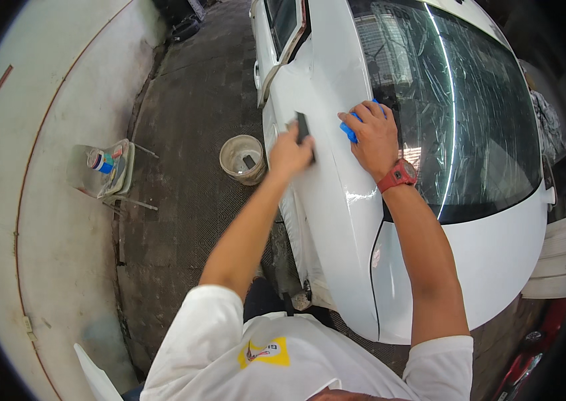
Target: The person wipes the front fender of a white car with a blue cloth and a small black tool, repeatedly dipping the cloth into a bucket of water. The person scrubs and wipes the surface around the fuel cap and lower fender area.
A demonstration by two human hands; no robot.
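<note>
A white car point(326, 174) fills the middle and right of the view. My left hand point(285, 154), slightly blurred, is closed around a dark, flat block point(303, 127) that looks like a sanding block, held against the white side panel. Further right, my right hand point(375, 137) presses on the panel beside the rear glass point(456, 113). Its fingers curl over a bright blue piece point(349, 131), a sponge or cloth; most of it is hidden under the palm. A red watch point(400, 175) sits on my right wrist.
Left of the car, a worn bucket point(243, 159) with a dark block in it stands on the dark floor point(179, 174). A chair point(126, 175) by the pale wall point(82, 200) carries a tub point(100, 161) and small items. A red vehicle part point(542, 347) shows at lower right.
</note>
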